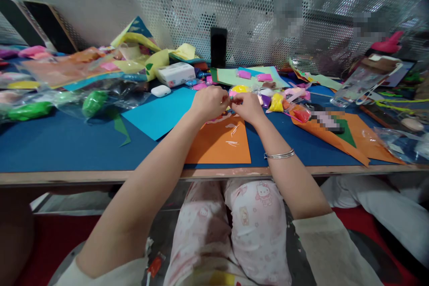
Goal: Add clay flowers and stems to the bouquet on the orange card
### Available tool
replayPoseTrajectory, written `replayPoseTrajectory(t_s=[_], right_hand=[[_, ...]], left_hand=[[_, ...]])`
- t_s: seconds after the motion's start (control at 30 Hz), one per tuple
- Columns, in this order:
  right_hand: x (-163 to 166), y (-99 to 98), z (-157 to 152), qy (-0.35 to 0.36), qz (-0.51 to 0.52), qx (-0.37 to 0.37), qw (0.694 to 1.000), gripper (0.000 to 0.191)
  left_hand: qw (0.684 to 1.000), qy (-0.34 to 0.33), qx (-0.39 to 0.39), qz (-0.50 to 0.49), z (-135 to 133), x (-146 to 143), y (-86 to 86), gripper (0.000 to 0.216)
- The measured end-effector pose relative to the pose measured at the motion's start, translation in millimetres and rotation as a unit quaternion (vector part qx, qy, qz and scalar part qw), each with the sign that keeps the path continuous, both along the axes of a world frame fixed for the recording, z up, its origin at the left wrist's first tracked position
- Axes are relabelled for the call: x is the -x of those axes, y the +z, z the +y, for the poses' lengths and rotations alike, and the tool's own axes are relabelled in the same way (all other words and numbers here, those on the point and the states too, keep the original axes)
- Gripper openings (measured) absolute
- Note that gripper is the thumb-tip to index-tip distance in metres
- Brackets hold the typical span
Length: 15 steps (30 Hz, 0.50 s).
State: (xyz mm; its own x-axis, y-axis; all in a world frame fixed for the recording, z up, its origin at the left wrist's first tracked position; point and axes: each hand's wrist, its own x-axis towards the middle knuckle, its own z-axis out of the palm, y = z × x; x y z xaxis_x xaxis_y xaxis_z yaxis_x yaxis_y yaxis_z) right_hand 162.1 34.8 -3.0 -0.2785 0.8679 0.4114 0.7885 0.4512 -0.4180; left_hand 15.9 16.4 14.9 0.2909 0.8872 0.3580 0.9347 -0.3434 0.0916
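Observation:
My left hand (210, 102) and my right hand (247, 106) meet fingertip to fingertip, both closed in a pinch. A tiny green spot (231, 98) shows where the fingers come together; whether it is a bit of clay or something else I cannot tell. Below them lies an orange sheet of paper (217, 147) with thin white strands (232, 143) on it. A pale curved shape (219, 119) on the sheet is partly hidden by the hands. A bright blue sheet (161, 114) lies beside my left forearm.
Several bags of coloured clay (94, 103) crowd the left side. A white earbud case (161, 91), a tissue pack (176, 74) and an upright black phone (218, 48) stand behind. At right are a clear bottle (363, 82), yellow clay (276, 103) and more orange paper (365, 136).

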Motion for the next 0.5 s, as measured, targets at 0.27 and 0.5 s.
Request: replayPoseTrajectory(t_s=[0.27,0.5], right_hand=[[0.0,1.7,-2.4,0.001,-0.006,0.002,1.000,0.018],[0.5,1.7,-3.5,0.006,0.002,0.014,1.000,0.021]], left_hand=[[1.000,-0.009,-0.005,0.000,0.0,-0.2,0.3,0.035],[1.000,-0.001,-0.003,-0.012,-1.1,-0.1,1.7,0.035]])
